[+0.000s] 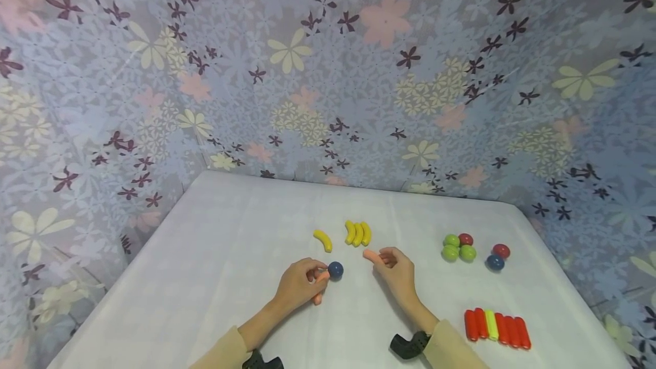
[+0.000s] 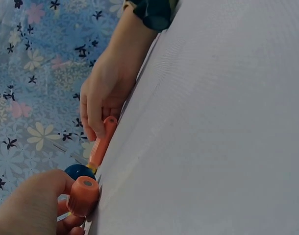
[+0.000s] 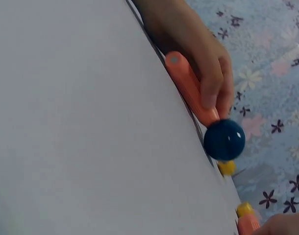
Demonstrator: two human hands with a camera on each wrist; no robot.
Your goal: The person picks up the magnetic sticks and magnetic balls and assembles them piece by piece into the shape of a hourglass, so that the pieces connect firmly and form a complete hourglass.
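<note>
Starting on the left, we've got the left hand [image 1: 299, 283] with a narrow grip, holding an orange stick [image 3: 190, 88]; a lone banana [image 1: 324, 241] lies at its one o'clock, a blue ball [image 1: 335, 270] between two and three. Three yellow bananas [image 1: 357, 234] already sit side by side! Now the right hand [image 1: 398, 277], pinching a second orange stick [image 2: 103, 142] that points to ten o'clock: neither stick is set down, so we judge that part unfinished. At its two o'clock, green and red balls [image 1: 458, 247] bunch together; at four, the red-and-yellow row [image 1: 497, 329] looks done. We see no containers, just the white worktop [image 1: 230, 244]
</note>
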